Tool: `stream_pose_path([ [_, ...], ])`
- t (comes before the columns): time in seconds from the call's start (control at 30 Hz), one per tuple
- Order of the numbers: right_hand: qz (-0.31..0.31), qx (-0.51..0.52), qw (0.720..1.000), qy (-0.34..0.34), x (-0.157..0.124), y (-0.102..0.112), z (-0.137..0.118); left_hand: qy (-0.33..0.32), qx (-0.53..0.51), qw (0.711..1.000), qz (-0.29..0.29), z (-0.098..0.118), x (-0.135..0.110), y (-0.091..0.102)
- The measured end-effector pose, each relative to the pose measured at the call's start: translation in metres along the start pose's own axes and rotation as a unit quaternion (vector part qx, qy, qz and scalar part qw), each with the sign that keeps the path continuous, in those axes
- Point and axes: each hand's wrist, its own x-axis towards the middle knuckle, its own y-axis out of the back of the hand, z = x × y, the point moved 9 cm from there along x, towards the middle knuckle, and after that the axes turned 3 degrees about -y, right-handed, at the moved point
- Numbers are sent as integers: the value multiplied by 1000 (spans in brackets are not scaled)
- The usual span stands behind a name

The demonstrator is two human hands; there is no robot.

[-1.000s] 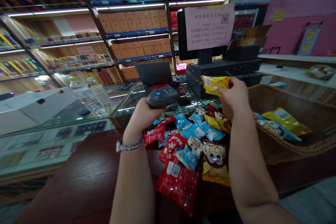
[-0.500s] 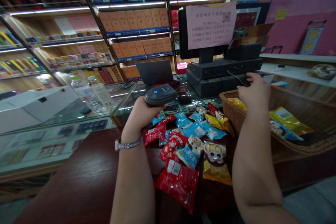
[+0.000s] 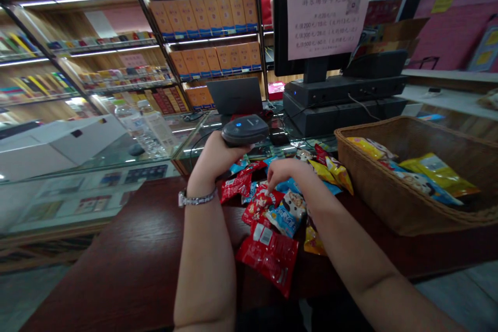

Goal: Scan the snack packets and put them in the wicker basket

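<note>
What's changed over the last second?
The right hand let go of the yellow packet it held; one, likely that one, now lies inside the left end of the basket. That hand then moved left, down over the packet pile, by a red packet; grip unclear.

Unchanged: the left hand holds the scanner.

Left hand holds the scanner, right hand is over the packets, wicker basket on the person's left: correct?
Not quite: the wicker basket is on the person's right, as the head view shows. The left hand holds the scanner, and the right hand is over the packets.
</note>
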Motion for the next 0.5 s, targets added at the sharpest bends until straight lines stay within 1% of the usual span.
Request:
stream_pose_path([
  [0.07, -45, -21, 999, -14, 9, -15, -4, 1, 3, 1000, 0, -1, 0, 1],
  [0.1, -52, -29, 998, -19, 13, -19, -4, -1, 5, 1000, -1, -2, 1, 1],
  [0.17, -49, -46, 998, -19, 18, -22, -4, -9, 9, 1000, -2, -3, 1, 2],
  [0.23, -42, -52, 998, 0, 19, -20, -6, -15, 10, 1000, -4, -4, 2, 2],
  [0.3, -19, -41, 998, 37, 17, -13, -9, -15, 9, 1000, -3, -6, 2, 3],
  [0.37, 26, -5, 998, 55, 11, 0, -7, -12, 8, 1000, -2, -6, 2, 4],
  [0.43, 70, 66, 994, 42, 1, 15, 2, -12, 7, 1000, 0, -6, 1, 5],
  [0.5, 111, 153, 982, 27, -10, 28, 14, -10, 3, 1000, 0, -5, 1, 5],
])
